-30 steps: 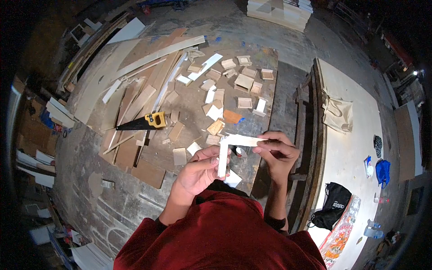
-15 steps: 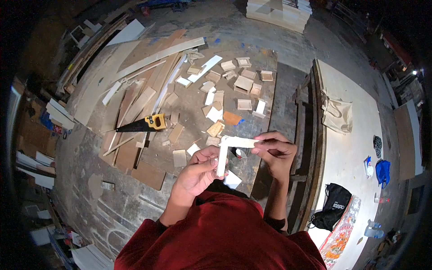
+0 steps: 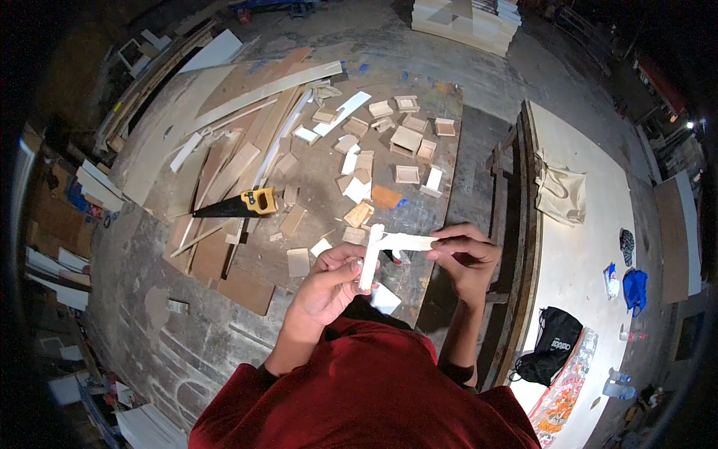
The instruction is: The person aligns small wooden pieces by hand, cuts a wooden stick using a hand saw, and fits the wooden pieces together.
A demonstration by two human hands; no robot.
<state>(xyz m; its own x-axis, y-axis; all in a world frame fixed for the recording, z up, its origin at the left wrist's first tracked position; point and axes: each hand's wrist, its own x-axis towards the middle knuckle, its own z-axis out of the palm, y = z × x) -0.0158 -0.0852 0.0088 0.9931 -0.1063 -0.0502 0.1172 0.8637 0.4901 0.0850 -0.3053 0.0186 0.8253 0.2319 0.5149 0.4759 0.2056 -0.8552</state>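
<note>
My left hand [image 3: 327, 284] is closed around a small piece of board [image 3: 369, 262], its bright narrow edge facing up. Between the thumb and fingers of my right hand [image 3: 470, 258] is a pale flat wooden strip [image 3: 407, 242], pointing left. The strip's left end is at the board's edge, a little below its top; whether they touch I cannot tell. A whitish lump sits at the top of that edge. Beyond my hands, several small wooden box frames [image 3: 406, 140] and offcuts lie on a worn work board [image 3: 321, 194].
A handsaw [image 3: 238, 204] with a yellow and black handle lies at the left, near long wooden strips [image 3: 262, 93]. At the right a pale table [image 3: 580, 254] carries a cream cloth bag [image 3: 561, 194] and a black drawstring bag [image 3: 552, 344]. Stacked panels [image 3: 464, 26] stand at the back.
My right hand has shifted slightly right with the wooden strip. The strip's left end has come down from the top of the board's edge. My left hand stays nearly still, the board tilting slightly.
</note>
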